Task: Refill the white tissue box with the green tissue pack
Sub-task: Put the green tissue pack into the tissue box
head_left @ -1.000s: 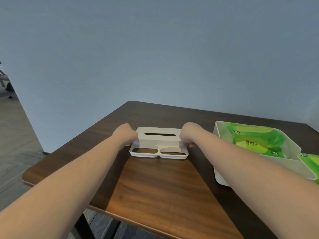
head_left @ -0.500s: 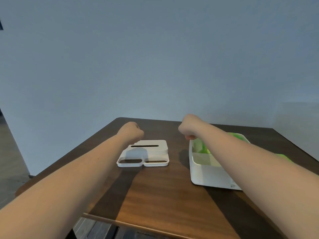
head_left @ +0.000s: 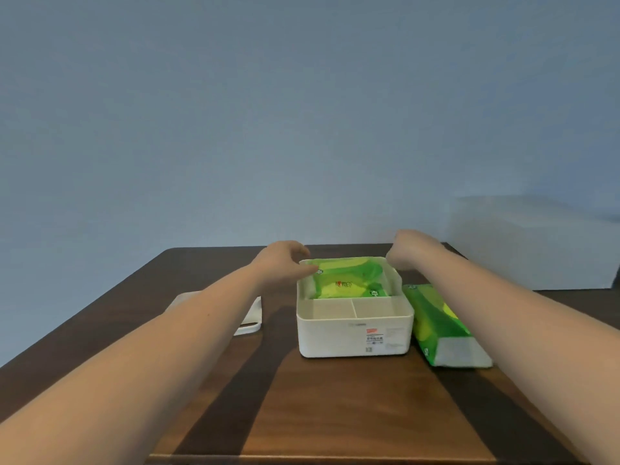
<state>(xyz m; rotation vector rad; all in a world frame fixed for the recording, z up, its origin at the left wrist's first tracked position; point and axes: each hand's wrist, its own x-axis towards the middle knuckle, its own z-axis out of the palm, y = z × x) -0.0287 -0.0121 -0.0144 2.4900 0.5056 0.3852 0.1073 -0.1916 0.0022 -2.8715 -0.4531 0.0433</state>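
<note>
The white tissue box (head_left: pixel 352 337) stands lidless on the table's middle, with a green tissue pack (head_left: pixel 349 280) lying in its far compartment and two small bare compartments at the front. My left hand (head_left: pixel 285 263) hovers at the box's far left corner, fingers loosely apart, holding nothing. My right hand (head_left: pixel 409 248) is at the far right corner, fingers curled and nothing visibly in them. A second green tissue pack (head_left: pixel 443 327) lies on the table right of the box. The white lid (head_left: pixel 250 317) lies flat to the left, mostly hidden by my left forearm.
The dark wooden table (head_left: pixel 335 404) ends near the bottom of the view and meets a plain blue-grey wall at the back. A pale grey block (head_left: pixel 533 243) stands at the back right.
Both hands let go of the lid, which now lies to the left. The view turned right, and both hands moved over to the far corners of the open box.
</note>
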